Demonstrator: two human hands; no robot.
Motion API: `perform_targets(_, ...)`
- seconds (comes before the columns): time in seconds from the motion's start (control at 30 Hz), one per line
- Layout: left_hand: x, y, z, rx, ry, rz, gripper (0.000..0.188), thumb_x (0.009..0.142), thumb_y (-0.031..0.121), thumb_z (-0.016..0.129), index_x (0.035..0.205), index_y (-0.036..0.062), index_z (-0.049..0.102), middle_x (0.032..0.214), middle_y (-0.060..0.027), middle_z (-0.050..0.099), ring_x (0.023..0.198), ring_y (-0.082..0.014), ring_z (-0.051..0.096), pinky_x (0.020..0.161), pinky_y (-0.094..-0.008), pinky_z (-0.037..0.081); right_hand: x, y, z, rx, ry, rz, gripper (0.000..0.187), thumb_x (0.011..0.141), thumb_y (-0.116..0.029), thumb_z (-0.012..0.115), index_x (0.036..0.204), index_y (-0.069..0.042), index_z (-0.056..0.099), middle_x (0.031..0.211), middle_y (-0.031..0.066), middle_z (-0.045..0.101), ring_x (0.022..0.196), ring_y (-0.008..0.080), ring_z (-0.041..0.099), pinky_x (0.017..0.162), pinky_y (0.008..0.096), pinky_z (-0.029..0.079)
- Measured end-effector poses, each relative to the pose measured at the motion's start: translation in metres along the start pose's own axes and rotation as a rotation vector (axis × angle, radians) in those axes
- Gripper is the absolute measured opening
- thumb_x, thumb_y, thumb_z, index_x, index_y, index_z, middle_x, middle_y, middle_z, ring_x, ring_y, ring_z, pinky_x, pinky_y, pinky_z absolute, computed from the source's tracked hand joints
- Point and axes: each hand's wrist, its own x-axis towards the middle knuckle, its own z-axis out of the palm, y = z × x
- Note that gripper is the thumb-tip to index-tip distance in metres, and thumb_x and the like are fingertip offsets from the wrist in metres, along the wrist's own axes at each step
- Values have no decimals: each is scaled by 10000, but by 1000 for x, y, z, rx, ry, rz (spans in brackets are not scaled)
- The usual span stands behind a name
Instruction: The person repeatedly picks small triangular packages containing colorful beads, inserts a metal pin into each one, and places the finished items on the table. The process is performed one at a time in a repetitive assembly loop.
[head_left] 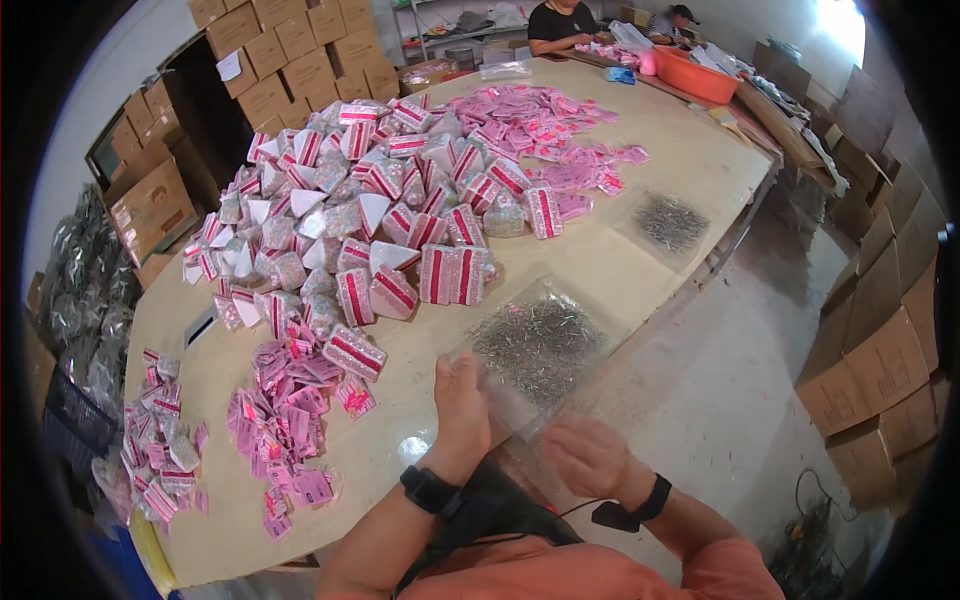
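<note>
A clear plastic bag (540, 345) full of thin, short metal pieces lies at the table's near edge, in front of me. My left hand (462, 408) is closed at the bag's left side, thumb uppermost. At its near right corner is my right hand (592, 455), slightly blurred, with curled fingers gripping the plastic. Farther right, a second clear bag (670, 225) of similar metal pieces rests flat. To the left rises a large heap of wedge-shaped, cake-slice-like packages (350, 205), pink and white with red bands. Several pink printed cards (290, 405) lie left of my left hand.
More pink cards (540, 120) spread over the far side of the table (390, 450). A smaller pile of wedges (160, 440) sits at the left edge. An orange basin (695, 75) stands far right, near two people. Cardboard boxes (870, 370) line the right side.
</note>
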Motion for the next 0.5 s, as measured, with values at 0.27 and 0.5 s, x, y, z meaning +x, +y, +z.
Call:
perform_targets(0.27, -7, 7, -8, 740, -19, 288, 708, 907, 262, 459, 1350, -109, 51, 1415, -292, 124, 1341, -327, 129, 1081, -349, 132, 17, 73, -12, -292, 227, 471, 256, 758, -44, 578, 1011, -9, 560, 941, 172, 583, 898, 358, 539, 799, 409, 431)
perform_targets(0.5, -5, 17, -29, 1323, -34, 664, 630, 900, 238, 427, 1351, -94, 137, 1399, -306, 153, 1322, -400, 148, 1080, -418, 130, 7, 89, 1, 13, 38, 669, 242, 828, -112, 543, 1035, 12, 549, 960, 189, 578, 903, 344, 539, 798, 385, 427)
